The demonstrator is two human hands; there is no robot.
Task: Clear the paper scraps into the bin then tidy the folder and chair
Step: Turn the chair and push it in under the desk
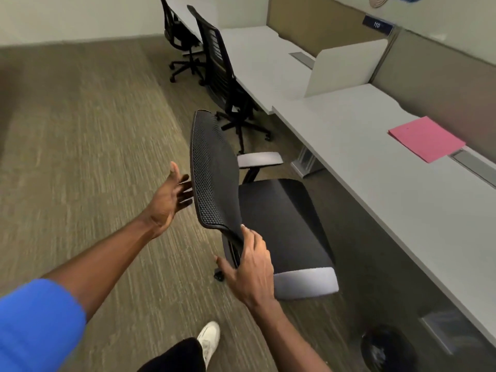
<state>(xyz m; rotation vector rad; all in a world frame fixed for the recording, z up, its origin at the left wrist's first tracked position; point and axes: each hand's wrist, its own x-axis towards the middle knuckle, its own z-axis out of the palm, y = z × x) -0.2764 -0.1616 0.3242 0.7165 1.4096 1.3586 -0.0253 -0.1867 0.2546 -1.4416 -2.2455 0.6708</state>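
No scraps are seen on the desk [375,167], the pink folder [426,138] lies squared there, and only the chair [279,218], out from the desk, is left, its backrest met by the spread left hand [169,200] and loosely cupped right hand [252,267].

A long run of pale grey desk [375,167] stretches along the right side, and on its near section sits a pink folder [426,139], lying flat close to the back edge, just beside a grey cable hatch [472,163] set into the surface. Further along, a white divider panel [346,67] stands upright across the desk, with a second hatch [306,59] just beyond it. Down below, striped brown-green carpet [88,146] carries a black office chair [271,218] standing off the desk's front edge, two more chairs [222,71] pushed up to the far sections, and a dark bin [386,350] tucked under the near end, blurred.
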